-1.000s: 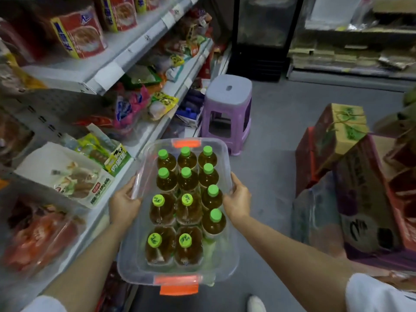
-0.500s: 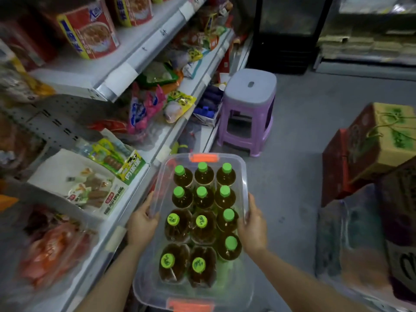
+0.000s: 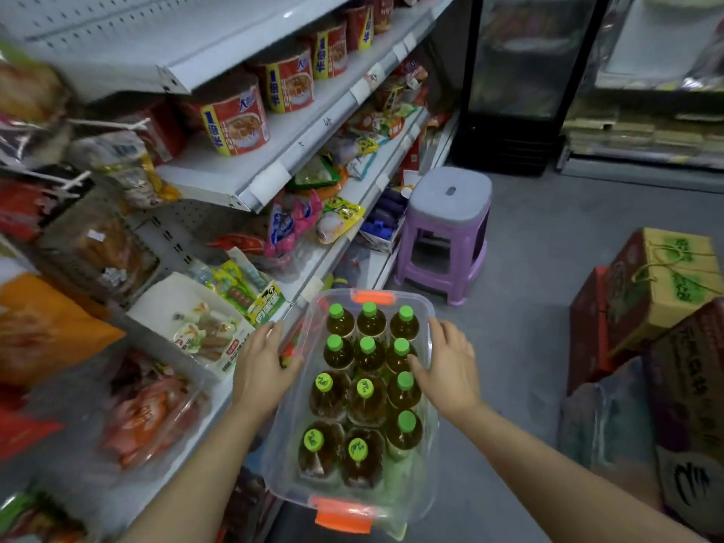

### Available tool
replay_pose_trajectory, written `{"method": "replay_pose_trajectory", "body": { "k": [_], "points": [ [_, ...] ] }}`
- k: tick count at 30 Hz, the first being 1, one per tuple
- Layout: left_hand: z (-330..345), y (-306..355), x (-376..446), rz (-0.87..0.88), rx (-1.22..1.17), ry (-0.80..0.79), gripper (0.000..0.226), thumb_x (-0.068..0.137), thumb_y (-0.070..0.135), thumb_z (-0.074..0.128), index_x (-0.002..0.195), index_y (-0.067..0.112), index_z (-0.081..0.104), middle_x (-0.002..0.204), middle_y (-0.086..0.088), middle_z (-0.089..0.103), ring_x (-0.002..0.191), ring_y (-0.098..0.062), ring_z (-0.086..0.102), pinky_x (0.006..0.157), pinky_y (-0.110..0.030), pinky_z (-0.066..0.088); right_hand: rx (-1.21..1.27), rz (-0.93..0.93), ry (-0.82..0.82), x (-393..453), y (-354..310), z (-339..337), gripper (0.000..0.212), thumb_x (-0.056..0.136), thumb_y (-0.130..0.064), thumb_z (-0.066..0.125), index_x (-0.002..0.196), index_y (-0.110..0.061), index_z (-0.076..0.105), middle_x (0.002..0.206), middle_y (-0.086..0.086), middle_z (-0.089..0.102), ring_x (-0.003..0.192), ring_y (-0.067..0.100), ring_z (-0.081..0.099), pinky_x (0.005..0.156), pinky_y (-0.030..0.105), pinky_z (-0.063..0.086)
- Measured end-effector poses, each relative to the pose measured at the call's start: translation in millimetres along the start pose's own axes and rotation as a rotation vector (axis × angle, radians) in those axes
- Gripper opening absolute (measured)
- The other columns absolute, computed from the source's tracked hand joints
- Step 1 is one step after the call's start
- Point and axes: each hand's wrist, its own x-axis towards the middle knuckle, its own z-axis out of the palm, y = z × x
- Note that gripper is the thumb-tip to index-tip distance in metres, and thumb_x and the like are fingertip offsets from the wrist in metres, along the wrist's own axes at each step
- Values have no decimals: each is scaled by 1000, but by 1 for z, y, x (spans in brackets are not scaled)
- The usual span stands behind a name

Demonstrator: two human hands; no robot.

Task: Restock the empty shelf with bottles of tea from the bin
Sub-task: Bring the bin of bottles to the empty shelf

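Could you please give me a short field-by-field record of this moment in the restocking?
setting: shop aisle, stocked shelves on the left
bin: clear plastic, orange latches at both ends, no lid
bottles: eleven green-capped tea bottles upright in the bin, none taken out yet
left hand: open, at the bin's left wall
right hand: open, over the bin's right rim, thumb near a bottle
stool: purple, on the floor beyond the bin
boxes: stacked cartons on the right
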Motion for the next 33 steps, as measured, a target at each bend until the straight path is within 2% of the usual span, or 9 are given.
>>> {"method": "replay_pose_trajectory", "body": {
  "k": [5, 9, 14, 18, 25, 33],
  "points": [
    [-72, 17, -20, 47, 79, 85, 84, 85, 45, 66, 152, 13, 28, 156, -8, 30, 143, -27, 27, 117, -43, 26, -76, -155, 84, 6, -42, -64, 71, 86, -42, 63, 145, -15, 35, 136, 3, 46, 128, 21, 40, 109, 34, 31],
    [-127, 27, -31, 49, 129, 128, 82, 83, 45, 66, 150, 14, 30, 154, -7, 33, 140, -28, 32, 115, -46, 29, -103, -237, 124, 7, -72, -109, 69, 84, -36, 65, 142, -13, 38, 132, 5, 48, 126, 23, 42, 107, 36, 33],
    [-177, 45, -63, 31, 153, 198, 79, 83, 47, 64, 148, 15, 32, 152, -5, 37, 137, -27, 36, 112, -43, 33, -135, -307, 123, -2, -101, -152, 72, 83, -47, 64, 140, -11, 38, 131, 5, 48, 122, 26, 43, 104, 37, 35],
    [-201, 62, -104, 32, 173, 253, 76, 83, 45, 66, 146, 16, 36, 147, -5, 42, 134, -27, 40, 110, -42, 35, -139, -379, 118, -23, -109, -173, 65, 83, -42, 65, 136, -12, 41, 127, 6, 49, 119, 27, 44, 103, 37, 33],
    [-223, 86, -201, -75, 230, 309, 77, 86, 47, 64, 148, 11, 34, 152, -6, 35, 139, -25, 33, 113, -40, 29, -182, -546, 107, -81, -109, -210, 67, 87, -45, 59, 140, -10, 38, 126, 9, 51, 118, 30, 47, 101, 42, 38],
    [-262, 79, -333, -227, 297, 355, 72, 88, 45, 59, 148, 14, 35, 154, -7, 35, 142, -26, 31, 116, -41, 26, -177, -764, 52, -161, -149, -239, 68, 86, -40, 61, 142, -10, 36, 136, 10, 47, 125, 32, 43, 105, 43, 33]
  ]
}}
